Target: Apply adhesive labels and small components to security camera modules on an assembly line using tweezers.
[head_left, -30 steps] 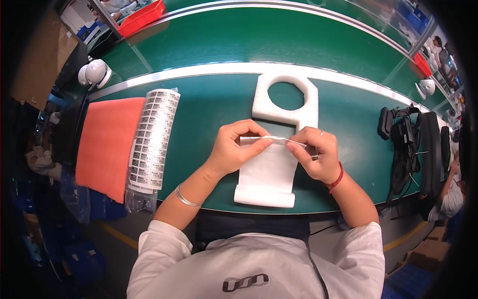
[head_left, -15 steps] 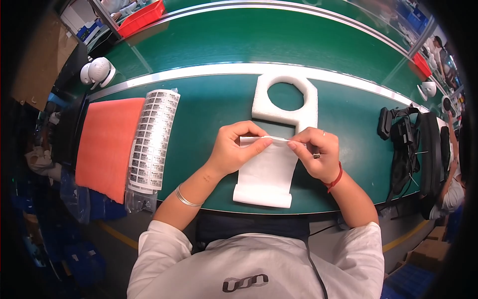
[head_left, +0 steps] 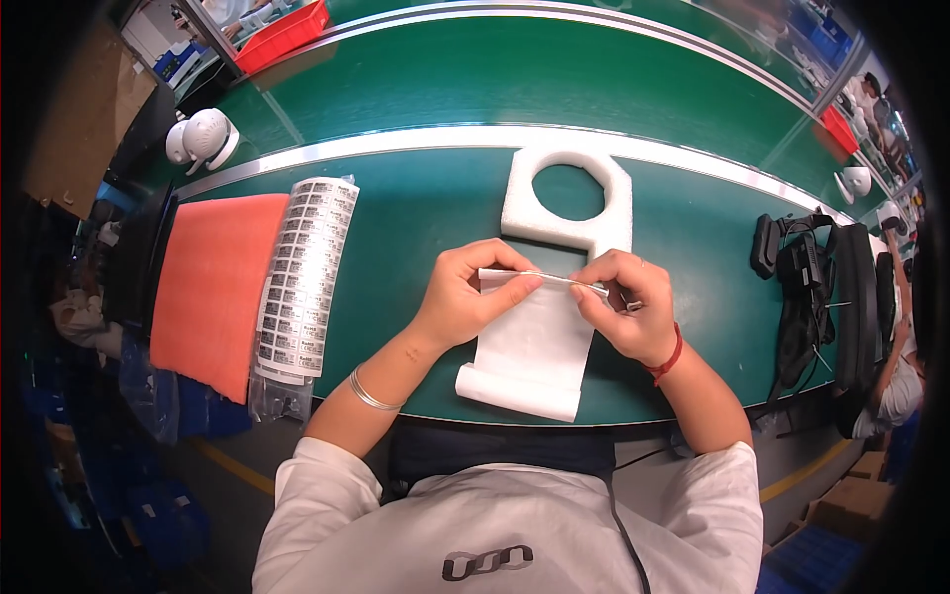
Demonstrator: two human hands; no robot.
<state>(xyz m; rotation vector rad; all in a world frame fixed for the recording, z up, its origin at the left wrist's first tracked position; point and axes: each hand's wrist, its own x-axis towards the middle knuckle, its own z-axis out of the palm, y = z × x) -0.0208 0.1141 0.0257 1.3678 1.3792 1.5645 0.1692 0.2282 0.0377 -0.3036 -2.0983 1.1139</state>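
Observation:
A thin white sheet (head_left: 534, 342) hangs between my hands above the green bench, its near end curled into a loose roll. My left hand (head_left: 477, 289) pinches the left part of its folded far edge between thumb and forefinger. On the right part of that same edge, my right hand (head_left: 633, 302) has thumb and fingers closed. Just beyond my hands lies a white foam block (head_left: 524, 213) with a large round hole and an arm reaching toward my right hand. What the right hand's curled fingers cover is hidden.
At left lie an orange-red foam sheet (head_left: 213, 292) and a sheet of printed labels (head_left: 307, 277). Black straps and gear (head_left: 802, 277) sit at the right edge. White rounded devices (head_left: 206, 137) stand beyond the metal rail. A red tray (head_left: 282, 38) is at the far left.
The sheet's rolled near end has tilted, its right corner now lower. My right thumb and fingers have shifted slightly along the edge. The white devices beyond the rail have moved a little right.

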